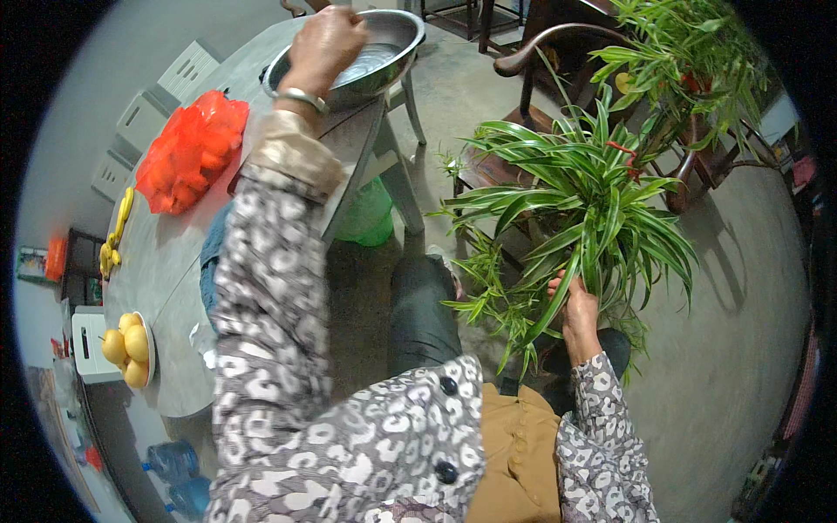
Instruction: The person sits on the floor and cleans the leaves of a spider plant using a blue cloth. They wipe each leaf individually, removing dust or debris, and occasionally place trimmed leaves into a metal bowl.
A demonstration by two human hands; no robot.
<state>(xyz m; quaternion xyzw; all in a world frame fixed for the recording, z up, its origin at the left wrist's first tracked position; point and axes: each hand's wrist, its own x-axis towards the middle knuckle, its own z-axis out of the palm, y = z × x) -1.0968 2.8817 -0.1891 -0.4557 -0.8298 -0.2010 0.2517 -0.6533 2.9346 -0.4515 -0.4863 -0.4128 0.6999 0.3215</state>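
My left hand (330, 44), curled into a fist with a bangle at the wrist, is raised over a metal basin (409, 49) of water at the table's far end. Nothing shows in its fingers, though their undersides are hidden. Lower right, my right hand (575, 304) grips a spider plant (588, 196) low among its green and white striped leaves. The leaves hide its base and any pot. A red tie (624, 157) shows among the upper leaves. Small plantlets (494, 281) hang on its left side.
On the grey table (176, 261) are oranges in a red mesh bag (193, 153), bananas (118, 229) and a bowl of yellow pears (134, 346). Wooden chairs (556, 39) and another leafy plant (693, 65) stand upper right. A green bag (366, 216) is beneath the table.
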